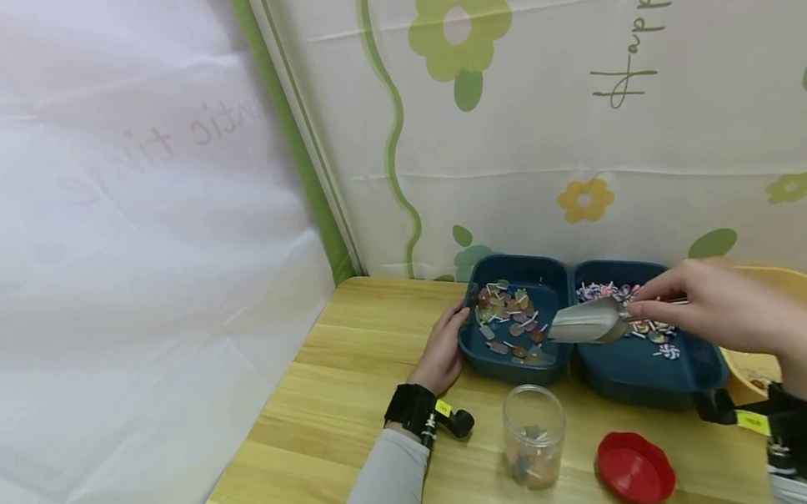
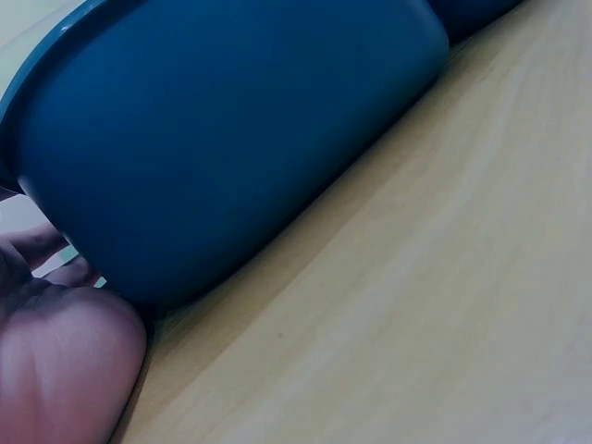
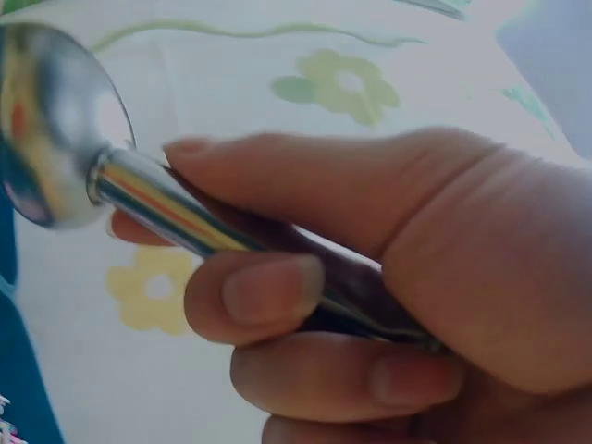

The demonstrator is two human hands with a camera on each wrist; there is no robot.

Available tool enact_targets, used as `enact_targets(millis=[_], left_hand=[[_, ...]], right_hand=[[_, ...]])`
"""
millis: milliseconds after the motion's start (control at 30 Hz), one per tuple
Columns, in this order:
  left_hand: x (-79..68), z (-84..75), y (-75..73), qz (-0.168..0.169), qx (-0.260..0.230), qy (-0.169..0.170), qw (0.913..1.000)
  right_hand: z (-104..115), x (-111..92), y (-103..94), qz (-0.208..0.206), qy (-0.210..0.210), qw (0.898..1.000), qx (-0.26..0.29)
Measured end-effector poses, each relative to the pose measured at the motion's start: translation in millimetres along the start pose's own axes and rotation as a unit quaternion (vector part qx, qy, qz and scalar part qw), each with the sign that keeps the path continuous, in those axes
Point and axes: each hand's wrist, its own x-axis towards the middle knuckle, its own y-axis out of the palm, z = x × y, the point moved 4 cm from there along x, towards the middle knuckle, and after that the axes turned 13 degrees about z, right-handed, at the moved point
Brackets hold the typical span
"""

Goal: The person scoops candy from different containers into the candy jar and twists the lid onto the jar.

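My right hand (image 1: 720, 305) grips the handle of a shiny metal scoop (image 1: 588, 322), fingers wrapped around it and thumb along the top. The scoop's blade points left, above the right edge of the left blue bin (image 1: 520, 370). Lollipop-shaped pieces (image 1: 504, 307) in muted, translucent colours lie in that bin. My left hand (image 1: 444, 352) rests against the bin's left outer wall; in the left wrist view its palm sits by the bin's lower corner, with some fingers hidden. A second blue bin (image 1: 647, 386) holds striped, swirl-patterned pieces (image 1: 605, 291), partly covered by my right hand and scoop.
A clear jar (image 1: 532, 413) with some pieces at its bottom stands in front of the left bin. To its right lies a red scalloped lid (image 1: 636, 469). Behind my right arm is a yellow bin (image 1: 777, 277). A printed curtain (image 1: 511, 146) hangs behind the wooden table (image 1: 282, 435).
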Motion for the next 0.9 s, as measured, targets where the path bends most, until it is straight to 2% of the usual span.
enact_targets(millis=[100,200,400,467,600,767,833,900], left_hand=[[-0.1,-0.1,0.0,0.000,0.000,0.000,1.0000],[0.0,-0.1,-0.1,-0.002,0.000,-0.001,1.0000],[0.2,1.1,-2.5,-0.008,0.005,-0.010,0.9999],[0.5,1.1,-2.7,-0.008,0.003,-0.013,0.9999],[1.1,0.8,-2.1,-0.003,0.001,-0.018,0.9998],[1.4,1.1,-1.2,0.004,0.001,-0.009,1.0000],[1.2,1.2,-1.2,0.006,-0.005,-0.003,1.0000],[0.7,1.3,-1.3,0.011,-0.010,-0.001,0.9999]], right_hand=[[5,12,5.7,-0.001,-0.002,1.000,-0.013],[11,25,12.7,-0.005,0.014,0.999,-0.038],[26,49,31.2,-0.026,0.071,0.994,-0.083],[30,57,38.1,-0.042,0.079,0.991,-0.096],[33,71,52.5,-0.088,0.069,0.988,-0.109],[25,84,64.9,-0.140,0.047,0.983,-0.106],[20,89,68.1,-0.137,0.036,0.986,-0.089],[15,94,71.2,-0.115,0.019,0.991,-0.064]])
